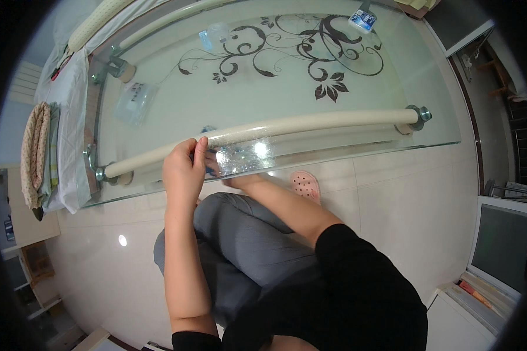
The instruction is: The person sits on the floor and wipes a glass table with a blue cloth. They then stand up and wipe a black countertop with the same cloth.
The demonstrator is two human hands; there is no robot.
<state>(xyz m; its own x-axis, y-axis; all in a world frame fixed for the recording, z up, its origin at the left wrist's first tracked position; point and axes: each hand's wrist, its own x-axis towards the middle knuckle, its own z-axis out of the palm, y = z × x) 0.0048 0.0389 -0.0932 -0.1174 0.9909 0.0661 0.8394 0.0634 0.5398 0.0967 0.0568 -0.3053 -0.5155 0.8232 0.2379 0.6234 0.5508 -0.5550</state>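
A cream tubular rail [325,120] with chrome end fittings runs along the near side of a glass table [272,87] with a dark floral pattern. My left hand [182,162] grips this rail left of its middle, thumb on top. Beneath the near glass edge reaches my right hand [226,175], partly seen through the glass and blurred by reflections. Whether its fingers hold anything cannot be told. Just right of it, a glittering patch [246,158] looks like crinkled clear film or wet glass. Something blue [208,129] shows behind the rail by my left thumb.
On the table are a clear plastic bag [136,101] bearing writing, a small blue packet [205,40] and a bottle [362,19] with a blue label. White cloth [72,131] and folded fabric [37,153] hang at the left. A pink clog [305,186] is near the table edge.
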